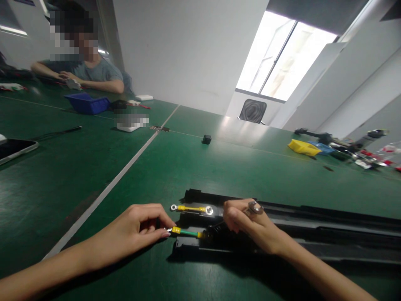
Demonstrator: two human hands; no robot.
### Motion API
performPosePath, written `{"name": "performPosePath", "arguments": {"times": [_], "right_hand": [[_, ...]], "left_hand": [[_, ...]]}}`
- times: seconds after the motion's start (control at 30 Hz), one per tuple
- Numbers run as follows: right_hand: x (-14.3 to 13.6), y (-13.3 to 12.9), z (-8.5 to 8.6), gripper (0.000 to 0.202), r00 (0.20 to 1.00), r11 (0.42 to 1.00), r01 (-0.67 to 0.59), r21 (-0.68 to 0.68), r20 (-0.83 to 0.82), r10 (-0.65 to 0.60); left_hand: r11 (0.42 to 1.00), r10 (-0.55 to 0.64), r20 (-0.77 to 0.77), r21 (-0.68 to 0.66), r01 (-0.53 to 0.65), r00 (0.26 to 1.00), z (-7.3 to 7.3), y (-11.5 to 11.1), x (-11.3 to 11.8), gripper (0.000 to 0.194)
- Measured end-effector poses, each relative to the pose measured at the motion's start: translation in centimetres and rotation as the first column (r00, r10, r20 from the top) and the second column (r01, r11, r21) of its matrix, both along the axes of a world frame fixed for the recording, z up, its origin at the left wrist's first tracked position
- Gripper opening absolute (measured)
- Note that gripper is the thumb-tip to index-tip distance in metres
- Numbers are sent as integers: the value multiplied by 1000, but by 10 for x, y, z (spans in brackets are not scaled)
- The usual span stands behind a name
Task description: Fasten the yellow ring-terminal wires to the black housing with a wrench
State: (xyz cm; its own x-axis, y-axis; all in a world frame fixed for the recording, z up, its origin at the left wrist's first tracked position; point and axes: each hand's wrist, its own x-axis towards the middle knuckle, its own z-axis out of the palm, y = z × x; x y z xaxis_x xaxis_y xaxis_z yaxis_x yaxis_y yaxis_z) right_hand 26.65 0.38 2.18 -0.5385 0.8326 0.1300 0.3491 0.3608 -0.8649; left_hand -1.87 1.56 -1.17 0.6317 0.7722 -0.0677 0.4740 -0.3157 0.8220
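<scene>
My left hand pinches the metal end of a short green wire with yellow sleeves at both ends. The wire's other end lies on the nearer of two long black metal channels. Above that end my right hand is closed, a ring on one finger. A thin dark thing shows below its fingertips by the wire's end; its kind is hard to make out. A second short wire, yellow with a ring terminal at each end, lies along the farther channel.
Across the green table a co-worker sits by a blue bin. A small black cube stands mid-table. To the right are a yellow bin and assorted items; a phone lies far left.
</scene>
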Motion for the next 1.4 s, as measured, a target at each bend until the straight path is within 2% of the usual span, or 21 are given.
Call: {"name": "performPosePath", "arguments": {"times": [0.37,0.57,1.03,1.27,1.4], "right_hand": [[0,1,-1,51,1000,1000,-11,-4,-13,11],[0,1,-1,53,1000,999,11,48,8,-11],[0,1,0,51,1000,1000,-8,-1,-12,8],[1,1,-1,52,1000,999,4,45,15,-5],[1,1,-1,52,1000,1000,-21,20,4,21]], "left_hand": [[1000,-1,18,4,1,1000,-4,1,-1,15],[1000,-5,8,27,5,1000,-2,1,0,16],[1000,3,24,4,-3,1000,-3,1,0,15],[1000,-9,31,11,9,999,-5,0,-1,14],[1000,-8,20,5,8,1000,-4,2,-1,14]]}}
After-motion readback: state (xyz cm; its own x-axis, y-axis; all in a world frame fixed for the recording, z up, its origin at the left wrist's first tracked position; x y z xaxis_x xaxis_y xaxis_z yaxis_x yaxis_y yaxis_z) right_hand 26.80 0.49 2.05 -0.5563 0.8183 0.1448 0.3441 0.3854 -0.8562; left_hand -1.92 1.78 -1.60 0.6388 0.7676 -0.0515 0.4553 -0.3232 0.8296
